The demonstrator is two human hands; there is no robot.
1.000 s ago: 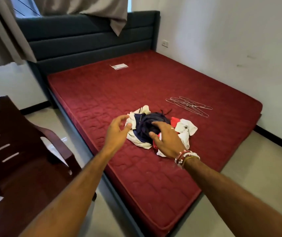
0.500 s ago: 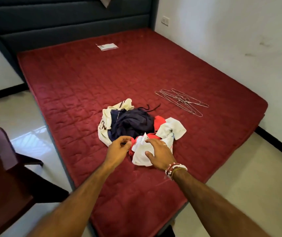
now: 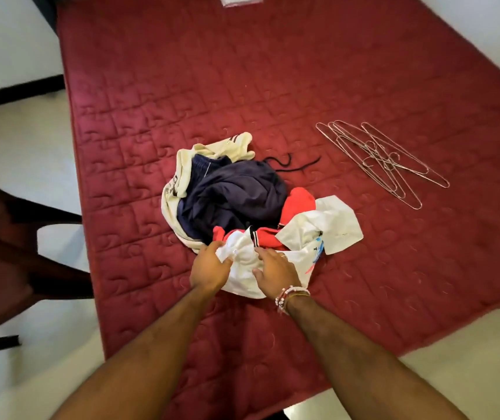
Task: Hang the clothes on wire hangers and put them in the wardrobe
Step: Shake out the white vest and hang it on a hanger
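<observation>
1 clothes pile (image 3: 242,213) on 1 red mattress (image 3: 242,71). It shows 1 cream garment (image 3: 230,147), 1 navy garment (image 3: 233,189), 1 red garment (image 3: 300,201) and 1 white garment (image 3: 324,225), which may be 2. Wire hangers (image 3: 383,160) right of pile: about 5, overlapping, exact count unclear. 1 black cord (image 3: 291,165) behind pile. 2 hands at pile's near edge: left hand (image 3: 209,269), right hand (image 3: 277,272). 1 chair (image 3: 6,253) left of pile.

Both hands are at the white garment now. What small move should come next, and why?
Probably lift the white garment clear of the pile and spread it. The left hand pinches its near edge, the right hand rests on it, and it lies at the pile's near side. The wire hangers lie apart to the right, untouched on the mattress.
</observation>
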